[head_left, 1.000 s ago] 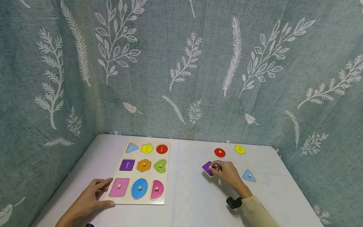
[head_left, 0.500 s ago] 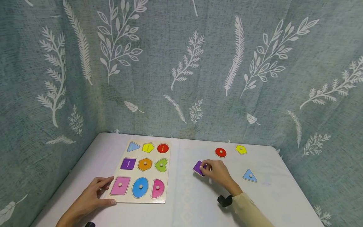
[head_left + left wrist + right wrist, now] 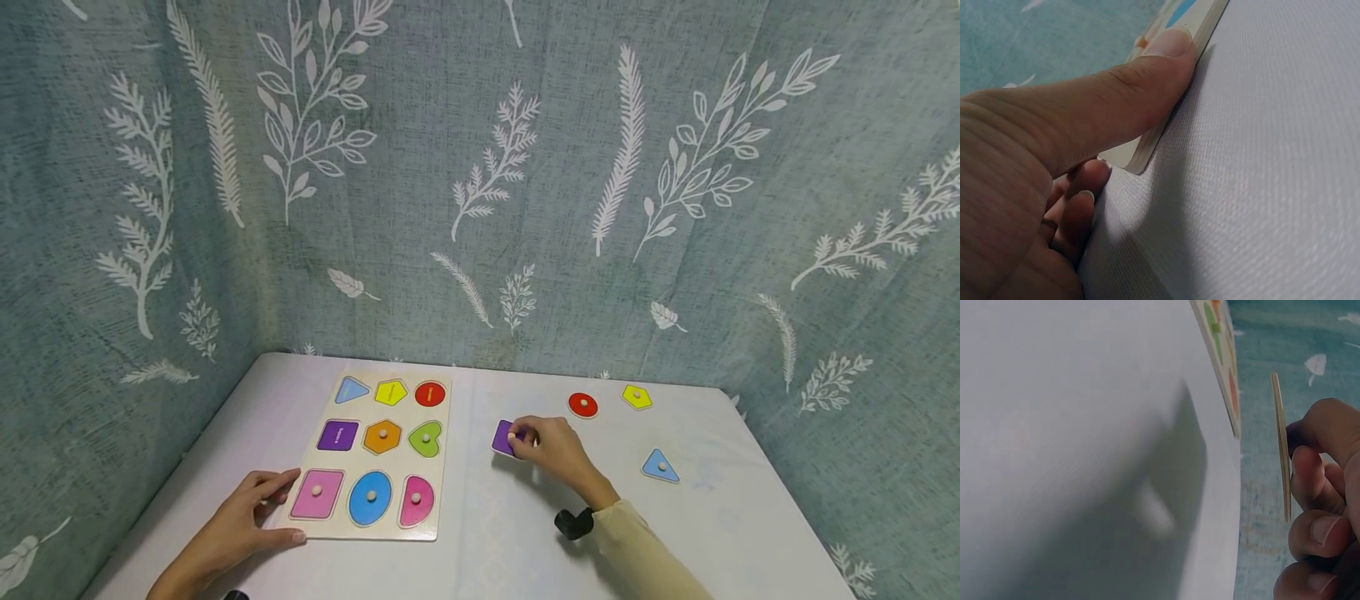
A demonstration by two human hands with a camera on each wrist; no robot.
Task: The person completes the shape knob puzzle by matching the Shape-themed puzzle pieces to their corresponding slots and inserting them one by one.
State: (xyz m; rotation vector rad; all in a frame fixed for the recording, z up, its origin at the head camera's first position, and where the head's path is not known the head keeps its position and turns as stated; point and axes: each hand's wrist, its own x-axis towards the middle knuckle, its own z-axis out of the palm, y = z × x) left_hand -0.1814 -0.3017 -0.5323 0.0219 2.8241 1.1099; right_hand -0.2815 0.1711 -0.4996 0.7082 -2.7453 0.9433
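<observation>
At far left, as I stand here: the left hand (image 3: 236, 525), thumb and fingers spread wide, thumb resting on the near-left corner of a cream puzzle board (image 3: 337, 531). Board, flat on the white tabletop (image 3: 483, 517).

Its left column: blue triangle slot (image 3: 351, 390), purple square slot (image 3: 330, 435), knobbed pink square (image 3: 327, 504).

Its middle column: yellow pentagon slot (image 3: 391, 392), knobbed orange hexagon (image 3: 382, 447), knobbed blue oval (image 3: 371, 511).

Its right column: red circle slot (image 3: 430, 394), knobbed green heart (image 3: 427, 449), knobbed pink half-circle (image 3: 423, 510).

Right of the board, well apart from its slot: one purple square piece (image 3: 501, 435), raised above the tabletop. The right hand (image 3: 553, 446) pinches it by the knob.

Beneath that wrist: a black device (image 3: 573, 524); behind it, a pale yellow sleeve (image 3: 645, 554).

Beyond the hand, lying loose: red circle piece (image 3: 577, 410); yellow pentagon piece (image 3: 637, 402); farthest right and nearer me, blue triangle piece (image 3: 657, 475).
</observation>
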